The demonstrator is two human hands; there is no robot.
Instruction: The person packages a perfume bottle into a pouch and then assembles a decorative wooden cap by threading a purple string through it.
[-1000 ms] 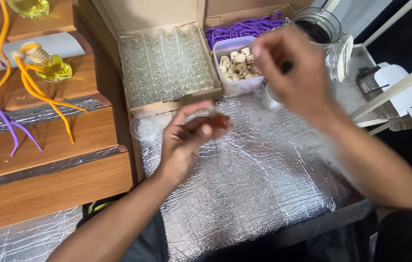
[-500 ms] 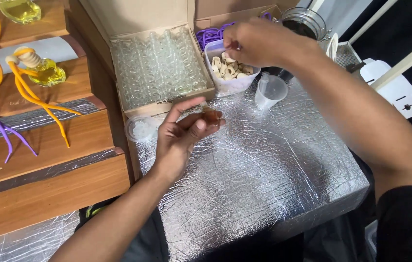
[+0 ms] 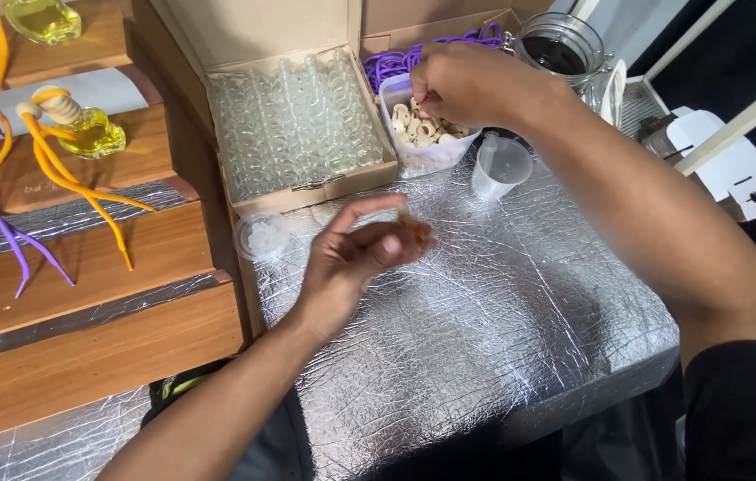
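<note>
A foil-covered worktable [image 3: 485, 356] carries an open cardboard box of small clear glass bottles [image 3: 293, 125], beside a plastic tub of pale wooden ring-shaped caps [image 3: 427, 134] and a small clear cup [image 3: 503, 167]. The right hand [image 3: 467, 85] dips into the tub, fingertips pressed together on a cap, while the left hand [image 3: 365, 258] hovers above the foil, thumb and fingers pinching a small, partly hidden item. The caps appear light, stiff and non-fragile, best taken by the rim.
</note>
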